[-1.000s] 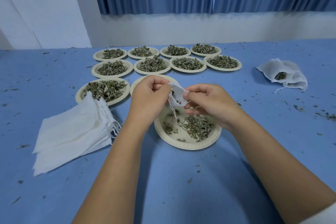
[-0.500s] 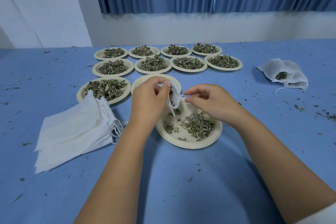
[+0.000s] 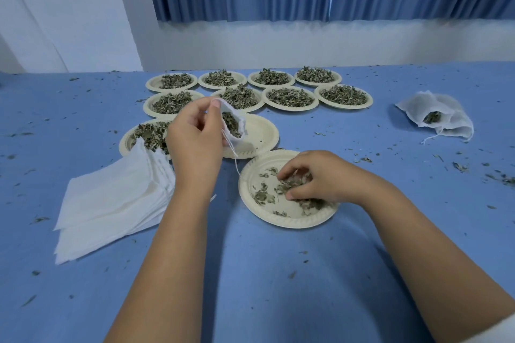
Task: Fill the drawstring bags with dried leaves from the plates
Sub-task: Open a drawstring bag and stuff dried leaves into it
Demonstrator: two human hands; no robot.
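My left hand [image 3: 195, 142] holds a small white drawstring bag [image 3: 235, 125] up by its rim, mouth open toward the right, with dried leaves inside and its string dangling. My right hand [image 3: 317, 177] is down in the near paper plate [image 3: 256, 211], fingers curled round a clump of dried leaves [image 3: 292, 184]. A few loose leaves lie scattered on that plate. An empty paper plate [image 3: 262, 133] sits just behind it, partly hidden by the bag.
Several plates heaped with dried leaves [image 3: 289, 96] stand in rows at the back. A stack of flat white bags [image 3: 111, 203] lies at the left. Filled bags [image 3: 437, 117] lie at the right. Leaf crumbs dot the blue table [image 3: 278, 287].
My right hand has left the bag and dropped onto the near plate to gather leaves. My left hand has lifted the bag up and to the left.
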